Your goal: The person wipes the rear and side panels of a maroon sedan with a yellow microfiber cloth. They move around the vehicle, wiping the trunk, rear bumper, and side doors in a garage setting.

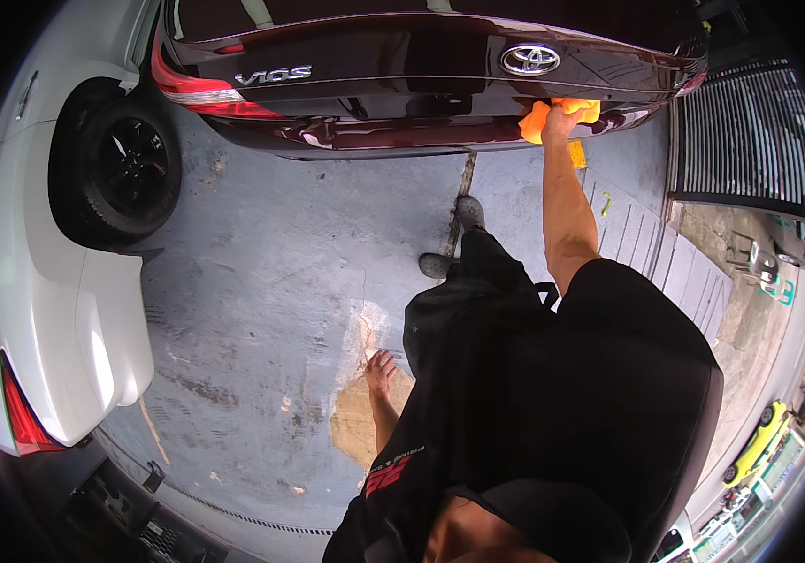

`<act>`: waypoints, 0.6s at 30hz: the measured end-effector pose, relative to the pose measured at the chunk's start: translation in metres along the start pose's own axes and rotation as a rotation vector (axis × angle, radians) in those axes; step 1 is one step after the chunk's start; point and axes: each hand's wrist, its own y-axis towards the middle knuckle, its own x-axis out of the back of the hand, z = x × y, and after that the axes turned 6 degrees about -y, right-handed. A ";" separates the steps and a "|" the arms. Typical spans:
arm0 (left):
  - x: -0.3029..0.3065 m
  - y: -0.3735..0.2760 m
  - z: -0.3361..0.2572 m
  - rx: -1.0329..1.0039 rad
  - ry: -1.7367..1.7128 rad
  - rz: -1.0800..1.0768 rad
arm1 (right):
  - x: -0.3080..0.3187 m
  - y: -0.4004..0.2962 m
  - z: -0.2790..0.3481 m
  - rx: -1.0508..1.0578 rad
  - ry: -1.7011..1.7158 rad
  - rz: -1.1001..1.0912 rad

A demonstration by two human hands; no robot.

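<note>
In the head view my right hand (561,122) grips an orange cloth (534,124). The cloth lies against the rear of a dark maroon Toyota Vios sedan (388,67), below the round emblem (530,60) on its boot lid. That arm is stretched straight out. My left hand (380,373) hangs low beside my body, holding nothing, with its fingers loosely apart. At the sedan's left end is a red and clear tail lamp (216,95), well away from both hands.
A white car (57,281) with a black wheel (128,162) stands to the left. The painted concrete floor (254,281) has worn patches. On the right are a slatted metal gate (754,141) and a ramp (663,260); beyond lies a street with a yellow car (754,443).
</note>
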 end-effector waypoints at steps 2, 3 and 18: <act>0.000 0.008 0.029 -0.052 0.157 0.091 | -0.014 0.013 0.008 0.021 0.030 0.000; 0.006 0.005 0.009 -0.101 0.381 0.171 | -0.008 0.018 -0.016 0.104 -0.217 -0.111; -0.044 0.026 -0.075 -0.089 0.141 0.122 | 0.012 -0.084 0.032 -0.665 0.673 0.277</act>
